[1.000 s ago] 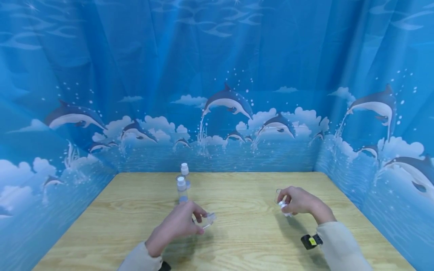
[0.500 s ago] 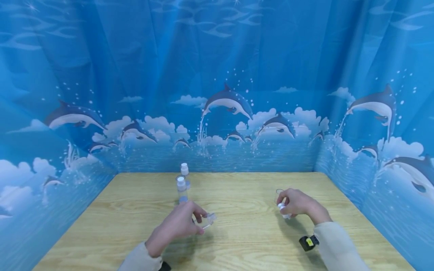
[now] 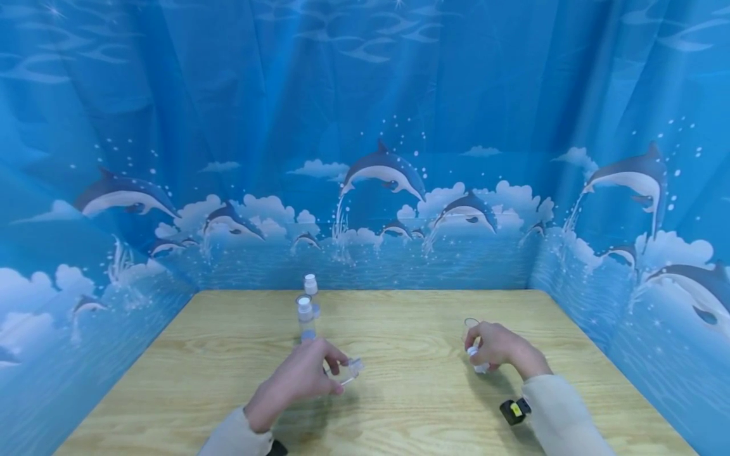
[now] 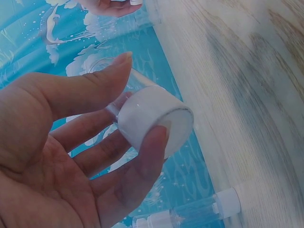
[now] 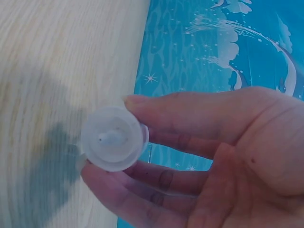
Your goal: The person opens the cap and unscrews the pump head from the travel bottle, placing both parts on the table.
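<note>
My left hand holds a clear bottle tilted above the table. In the left wrist view its white round base faces the camera, with the thumb and fingers around it. On the right side, my right hand pinches a small white pump top between thumb and fingers. The right wrist view shows the round white underside of this pump top, with a nub at its centre. Just behind the right hand is a clear cylinder, partly hidden by the fingers.
Two clear bottles with white tops stand upright beyond the left hand: a nearer bottle and a farther bottle. The wooden table ends at a blue dolphin-print curtain at the back and sides.
My right hand has shifted slightly left and toward me with the pump top, showing more of the clear cylinder behind it. The left hand and its bottle stay in place.
</note>
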Available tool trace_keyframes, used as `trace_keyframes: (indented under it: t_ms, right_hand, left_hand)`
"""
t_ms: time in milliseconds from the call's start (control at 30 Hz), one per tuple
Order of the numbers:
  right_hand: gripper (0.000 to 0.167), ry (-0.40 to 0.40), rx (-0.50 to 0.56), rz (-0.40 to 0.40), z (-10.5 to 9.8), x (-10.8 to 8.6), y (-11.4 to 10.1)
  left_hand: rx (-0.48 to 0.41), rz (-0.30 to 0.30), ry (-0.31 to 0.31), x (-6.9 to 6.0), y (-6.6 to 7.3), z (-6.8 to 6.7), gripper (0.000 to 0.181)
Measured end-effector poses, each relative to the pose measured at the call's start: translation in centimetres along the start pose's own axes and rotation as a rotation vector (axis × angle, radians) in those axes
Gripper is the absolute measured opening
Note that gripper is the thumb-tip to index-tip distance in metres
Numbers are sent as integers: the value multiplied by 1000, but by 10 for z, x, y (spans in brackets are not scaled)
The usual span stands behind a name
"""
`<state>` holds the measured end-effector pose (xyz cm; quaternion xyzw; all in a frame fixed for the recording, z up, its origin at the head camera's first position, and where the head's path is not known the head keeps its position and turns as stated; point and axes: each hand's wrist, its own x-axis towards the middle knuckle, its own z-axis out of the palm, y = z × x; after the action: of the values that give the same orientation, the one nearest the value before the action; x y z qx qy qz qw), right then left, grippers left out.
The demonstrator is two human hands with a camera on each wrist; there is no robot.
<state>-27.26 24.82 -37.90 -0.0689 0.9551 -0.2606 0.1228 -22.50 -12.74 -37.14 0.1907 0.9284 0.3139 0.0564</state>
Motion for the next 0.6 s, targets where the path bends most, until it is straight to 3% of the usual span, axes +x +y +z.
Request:
trace_keyframes:
  t_ms: [600]
  right_hand:
    - [16, 2, -97, 16, 6, 1, 1]
  left_hand:
    - [-7, -10, -1, -1, 1, 0, 43]
